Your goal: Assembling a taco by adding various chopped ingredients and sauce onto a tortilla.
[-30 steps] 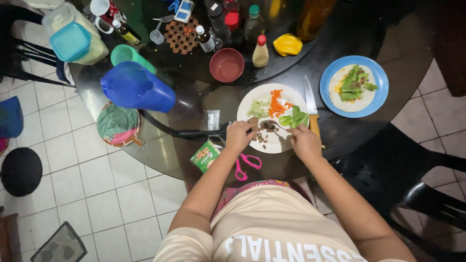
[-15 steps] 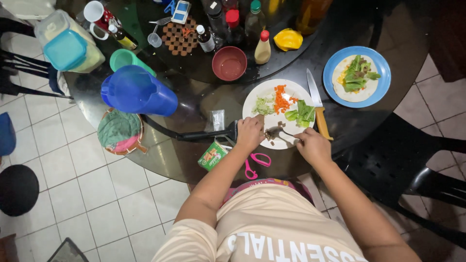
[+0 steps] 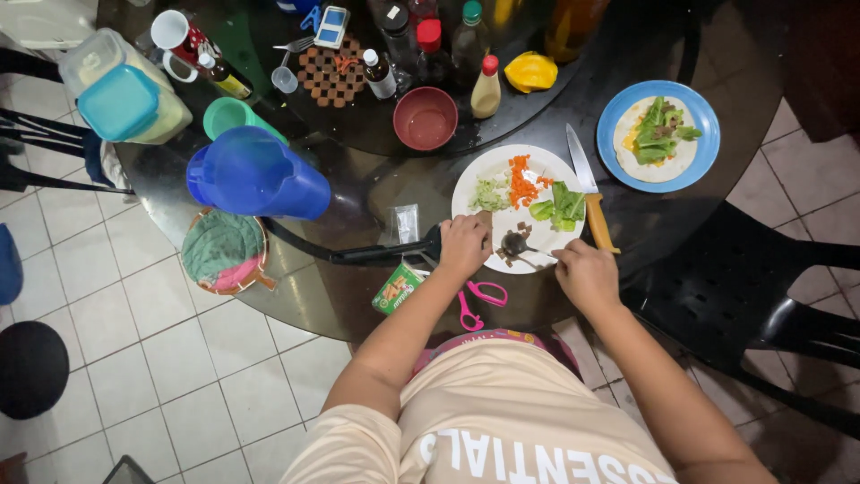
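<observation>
Two plates sit on the tabletop, one white plate [image 3: 481, 184] and one blue plate [image 3: 704, 161]. One knife [image 3: 588, 188], one pink scissors [image 3: 475, 300], one red bowl [image 3: 424, 117], one blue pitcher [image 3: 255, 175], perhaps five bottles at the back.

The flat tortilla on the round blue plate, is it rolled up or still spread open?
Spread open. The flat tortilla lies flat on the round blue plate, its round edge visible all around, with green leaves and yellow filling exposed on top.

Right hand [image 3: 587, 273] holds spoon [image 3: 524, 245] over white plate [image 3: 502, 170]; left hand [image 3: 464, 245] at rim
</observation>
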